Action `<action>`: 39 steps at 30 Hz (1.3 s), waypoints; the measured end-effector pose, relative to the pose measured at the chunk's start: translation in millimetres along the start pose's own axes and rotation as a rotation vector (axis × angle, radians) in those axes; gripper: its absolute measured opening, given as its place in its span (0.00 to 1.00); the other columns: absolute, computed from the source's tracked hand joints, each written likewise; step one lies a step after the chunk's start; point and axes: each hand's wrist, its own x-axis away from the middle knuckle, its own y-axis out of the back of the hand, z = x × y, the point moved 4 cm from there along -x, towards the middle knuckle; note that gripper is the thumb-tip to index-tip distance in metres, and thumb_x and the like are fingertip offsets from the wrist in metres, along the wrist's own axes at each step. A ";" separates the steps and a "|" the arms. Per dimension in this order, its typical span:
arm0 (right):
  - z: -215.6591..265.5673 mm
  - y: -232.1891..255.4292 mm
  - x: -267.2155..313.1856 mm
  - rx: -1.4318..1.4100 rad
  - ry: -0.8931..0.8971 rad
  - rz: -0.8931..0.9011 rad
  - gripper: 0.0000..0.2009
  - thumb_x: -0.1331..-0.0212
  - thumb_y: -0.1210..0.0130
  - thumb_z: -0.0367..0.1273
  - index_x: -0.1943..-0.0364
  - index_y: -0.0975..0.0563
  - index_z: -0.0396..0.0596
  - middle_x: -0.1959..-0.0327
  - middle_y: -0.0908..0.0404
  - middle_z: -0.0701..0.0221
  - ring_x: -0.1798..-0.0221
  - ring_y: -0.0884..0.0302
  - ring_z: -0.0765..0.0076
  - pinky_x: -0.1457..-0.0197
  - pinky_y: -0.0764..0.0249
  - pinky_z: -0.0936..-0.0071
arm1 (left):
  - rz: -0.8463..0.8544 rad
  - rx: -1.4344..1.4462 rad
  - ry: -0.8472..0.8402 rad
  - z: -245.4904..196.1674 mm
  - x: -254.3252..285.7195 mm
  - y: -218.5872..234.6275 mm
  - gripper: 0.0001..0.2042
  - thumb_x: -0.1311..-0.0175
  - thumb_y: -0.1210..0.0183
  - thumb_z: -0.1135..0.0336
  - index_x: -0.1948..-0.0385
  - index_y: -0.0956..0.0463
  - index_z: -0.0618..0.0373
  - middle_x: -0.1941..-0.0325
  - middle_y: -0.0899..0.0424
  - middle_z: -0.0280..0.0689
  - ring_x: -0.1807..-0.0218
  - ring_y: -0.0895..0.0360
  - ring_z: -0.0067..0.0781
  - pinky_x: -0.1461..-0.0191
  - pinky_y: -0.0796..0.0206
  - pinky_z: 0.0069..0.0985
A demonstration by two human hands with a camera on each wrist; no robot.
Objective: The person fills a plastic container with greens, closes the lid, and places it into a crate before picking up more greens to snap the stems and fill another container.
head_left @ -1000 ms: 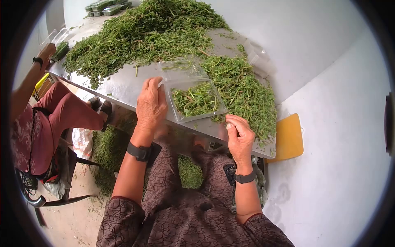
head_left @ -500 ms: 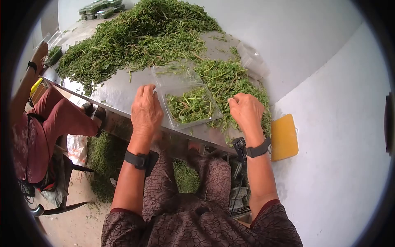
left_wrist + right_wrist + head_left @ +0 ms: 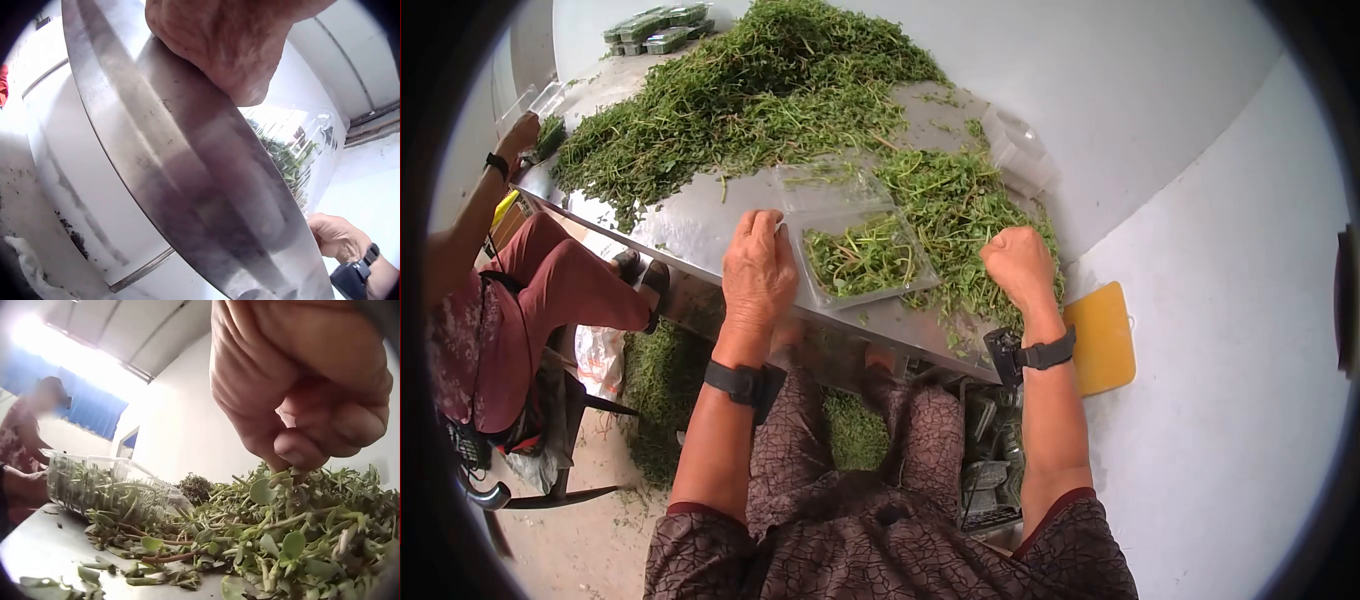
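Observation:
A clear plastic clamshell box (image 3: 865, 299), its lid folded back, stands near the table's front edge with leafy green sprigs (image 3: 855, 250) inside. My left hand (image 3: 758, 265) grips the box at its left edge, fingers curled; in the right wrist view that hand (image 3: 25, 485) meets the box's side wall. Just right of the box spreads a smaller heap of greens (image 3: 940, 190). Over its right part is my right hand (image 3: 1022, 265), curled downward. In the right wrist view, the right hand's (image 3: 306, 381) thumb and fingertips pinch at a leafy sprig on top of the heap.
A large mound of greens (image 3: 770, 90) covers the back of the metal table (image 3: 700, 215). Filled boxes (image 3: 655, 30) are stacked at the far left, empty clear boxes (image 3: 1015, 150) at the right by the wall. Another person (image 3: 530, 270) sits at left. A yellow board (image 3: 1103, 338) stands right.
My right hand has moved from the box's front right corner, rightward and away from me, onto the heap of greens. The left hand stays at the box's left edge.

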 end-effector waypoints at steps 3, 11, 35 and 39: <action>-20.4 2.2 1.5 -0.412 -0.081 0.065 0.09 0.58 0.49 0.27 0.90 0.28 0.40 0.90 0.30 0.68 0.86 0.36 0.74 0.81 0.42 0.72 | 0.010 0.004 0.004 -0.1 -1.2 0.8 0.06 0.37 0.51 0.75 0.60 0.29 0.61 0.61 0.24 0.46 0.61 0.24 0.51 0.57 0.32 0.36; 16.1 42.4 23.5 -0.874 -0.041 0.095 0.08 0.50 0.47 0.28 0.83 0.26 0.43 0.86 0.29 0.78 0.84 0.42 0.88 0.80 0.49 0.84 | 0.006 0.042 -0.013 3.1 -2.1 2.0 0.07 0.36 0.51 0.70 0.59 0.29 0.59 0.62 0.24 0.46 0.62 0.25 0.51 0.58 0.32 0.38; 50.1 17.5 44.7 -0.716 0.054 0.055 0.07 0.43 0.44 0.29 0.70 0.22 0.37 0.83 0.23 0.71 0.80 0.28 0.80 0.74 0.34 0.78 | 0.009 0.018 -0.037 -2.9 -1.6 2.0 0.07 0.36 0.51 0.71 0.61 0.29 0.61 0.63 0.24 0.47 0.61 0.26 0.53 0.58 0.33 0.39; 29.2 7.3 62.7 -0.560 0.105 -0.045 0.07 0.43 0.44 0.29 0.66 0.21 0.39 0.83 0.23 0.66 0.79 0.25 0.74 0.72 0.31 0.76 | -0.009 0.030 -0.033 -2.7 -1.9 4.2 0.07 0.35 0.52 0.71 0.61 0.28 0.61 0.63 0.24 0.48 0.61 0.26 0.53 0.57 0.33 0.39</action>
